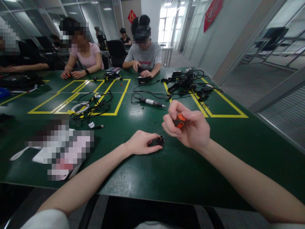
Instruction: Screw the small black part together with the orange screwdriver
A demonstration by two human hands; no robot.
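My left hand [143, 142] rests low on the green table, its thumb and fingers closed round a small black round part [160, 140] with a hollow top. The part stands on the tabletop. Held above the table, to the right of that part, my right hand [190, 127] is wrapped round a short orange-and-black tool handle [179, 121]. The handle's other end is hidden by the fingers, so its exact kind does not show. Beyond both hands lies a silver-and-black pen-shaped power tool [151, 102] with a cord.
A cable bundle [92, 106] lies left on the green table [133, 178]. More black cables [186, 81] are piled at the back right. Blurred-out items [71, 152] sit near my left forearm. Yellow tape [116, 109] marks the surface. Across the table, people [145, 54] sit working.
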